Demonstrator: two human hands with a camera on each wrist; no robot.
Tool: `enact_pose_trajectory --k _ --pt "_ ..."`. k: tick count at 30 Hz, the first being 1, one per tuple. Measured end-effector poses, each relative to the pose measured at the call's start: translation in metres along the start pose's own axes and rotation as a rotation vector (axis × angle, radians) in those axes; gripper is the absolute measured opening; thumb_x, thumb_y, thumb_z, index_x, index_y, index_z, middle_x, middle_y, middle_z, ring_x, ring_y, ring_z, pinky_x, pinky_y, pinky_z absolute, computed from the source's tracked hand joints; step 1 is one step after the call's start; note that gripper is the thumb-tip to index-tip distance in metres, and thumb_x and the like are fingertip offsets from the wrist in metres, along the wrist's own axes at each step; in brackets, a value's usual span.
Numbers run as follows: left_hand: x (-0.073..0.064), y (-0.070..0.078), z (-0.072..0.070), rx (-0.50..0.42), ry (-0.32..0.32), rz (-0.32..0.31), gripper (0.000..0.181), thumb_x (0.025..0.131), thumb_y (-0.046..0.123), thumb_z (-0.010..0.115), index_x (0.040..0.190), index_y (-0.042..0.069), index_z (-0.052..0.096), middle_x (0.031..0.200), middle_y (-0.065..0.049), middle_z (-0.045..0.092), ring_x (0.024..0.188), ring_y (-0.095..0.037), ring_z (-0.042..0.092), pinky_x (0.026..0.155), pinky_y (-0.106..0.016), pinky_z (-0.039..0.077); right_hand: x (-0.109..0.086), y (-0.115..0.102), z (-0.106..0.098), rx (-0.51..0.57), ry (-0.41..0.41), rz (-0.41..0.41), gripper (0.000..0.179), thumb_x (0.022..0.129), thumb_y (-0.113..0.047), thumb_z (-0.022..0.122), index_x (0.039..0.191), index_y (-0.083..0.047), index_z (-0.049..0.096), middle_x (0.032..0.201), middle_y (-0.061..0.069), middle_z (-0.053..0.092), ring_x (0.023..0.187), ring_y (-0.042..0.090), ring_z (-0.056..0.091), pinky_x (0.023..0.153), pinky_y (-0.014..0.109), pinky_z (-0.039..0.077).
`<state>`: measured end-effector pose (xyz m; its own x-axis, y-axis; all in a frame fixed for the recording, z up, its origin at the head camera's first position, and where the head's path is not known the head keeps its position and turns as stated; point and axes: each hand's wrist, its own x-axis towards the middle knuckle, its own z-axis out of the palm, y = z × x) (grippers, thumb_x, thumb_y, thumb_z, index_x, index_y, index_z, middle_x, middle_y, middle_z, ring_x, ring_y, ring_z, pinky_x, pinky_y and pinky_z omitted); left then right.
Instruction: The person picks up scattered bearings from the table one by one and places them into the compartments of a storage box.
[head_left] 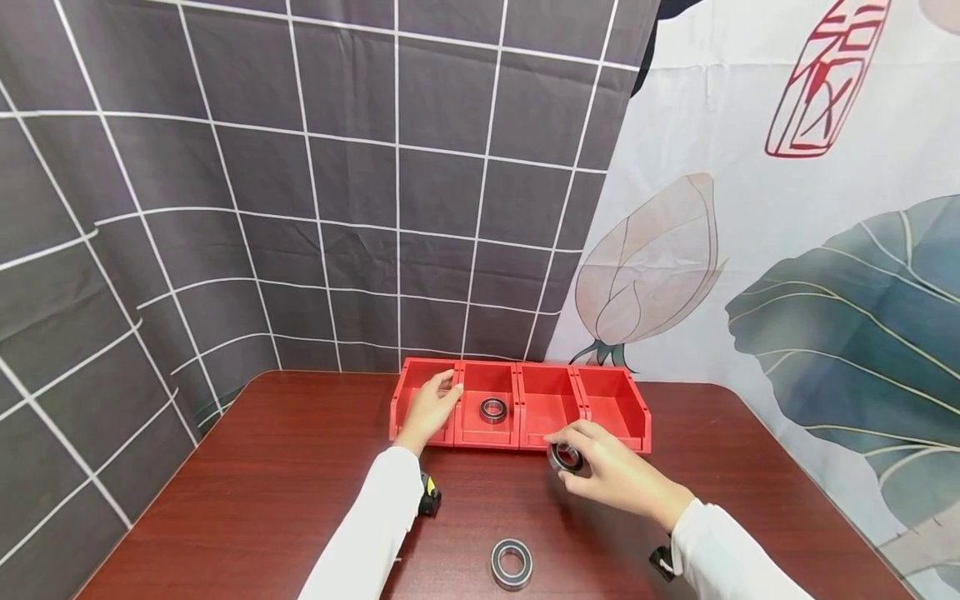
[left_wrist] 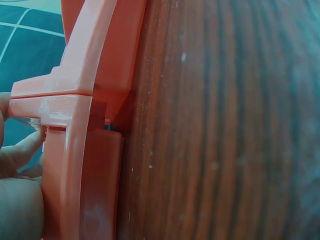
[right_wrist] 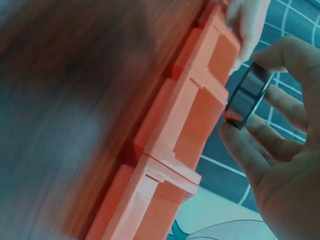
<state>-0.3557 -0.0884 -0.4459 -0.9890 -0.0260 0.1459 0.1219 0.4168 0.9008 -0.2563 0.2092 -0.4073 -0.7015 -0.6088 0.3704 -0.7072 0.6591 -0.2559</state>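
Note:
My right hand [head_left: 600, 462] pinches a ball bearing [head_left: 565, 457] between thumb and fingers, just in front of the third red compartment. In the right wrist view, that bearing [right_wrist: 248, 95] shows edge-on, with its shiny outer ring toward the camera. My left hand [head_left: 429, 410] is over the leftmost compartment, loosely bent fingers by the divider of the red bins [head_left: 487, 367]. A small shiny edge lies near its fingers in the left wrist view; I cannot tell what it is. Another bearing [head_left: 492, 409] lies in the second compartment.
A further bearing [head_left: 512, 564] lies flat on the brown wooden table [head_left: 300, 500], near the front. The bins stand in a row at the table's back edge. Behind them hangs a dark gridded cloth [head_left: 352, 183], beside a white one with plant prints [head_left: 667, 267].

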Motion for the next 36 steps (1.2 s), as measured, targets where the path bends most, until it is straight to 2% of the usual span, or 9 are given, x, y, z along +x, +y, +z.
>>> enact_pose_trajectory --k 6,16,22,36 --pt "0.003 -0.005 0.002 0.006 0.006 0.004 0.052 0.095 0.030 0.059 0.142 0.010 0.047 0.133 -0.014 0.056 0.120 -0.032 0.056 0.097 -0.046 0.048 0.017 0.007 0.002 -0.028 -0.012 0.037 0.044 0.080 -0.023 0.074 0.122 -0.020 0.061 0.110 -0.006 0.055 0.099 0.008 0.051 0.083 0.028 0.054" --pt "0.002 -0.005 0.002 -0.004 0.000 -0.001 0.052 0.095 0.029 0.060 0.142 0.010 0.047 0.133 -0.014 0.056 0.120 -0.031 0.056 0.096 -0.046 0.048 0.037 0.017 0.006 -0.039 0.020 0.109 0.046 0.081 -0.022 0.074 0.125 -0.016 0.061 0.110 -0.003 0.056 0.095 0.009 0.051 0.078 0.026 0.055" --pt "0.004 -0.007 0.002 -0.015 0.010 0.002 0.053 0.095 0.029 0.061 0.142 0.010 0.047 0.132 -0.014 0.057 0.119 -0.031 0.057 0.096 -0.045 0.048 0.047 0.022 0.010 -0.010 0.021 0.164 0.047 0.083 -0.025 0.073 0.127 -0.018 0.060 0.113 -0.002 0.056 0.097 0.011 0.052 0.080 0.029 0.055" --pt "0.005 -0.005 0.002 -0.014 0.002 0.015 0.053 0.095 0.031 0.060 0.142 0.010 0.048 0.133 -0.014 0.056 0.120 -0.031 0.056 0.098 -0.045 0.047 0.066 0.035 0.016 0.026 0.017 0.256 0.047 0.084 -0.019 0.072 0.128 -0.011 0.059 0.117 0.008 0.055 0.103 0.021 0.053 0.086 0.038 0.054"
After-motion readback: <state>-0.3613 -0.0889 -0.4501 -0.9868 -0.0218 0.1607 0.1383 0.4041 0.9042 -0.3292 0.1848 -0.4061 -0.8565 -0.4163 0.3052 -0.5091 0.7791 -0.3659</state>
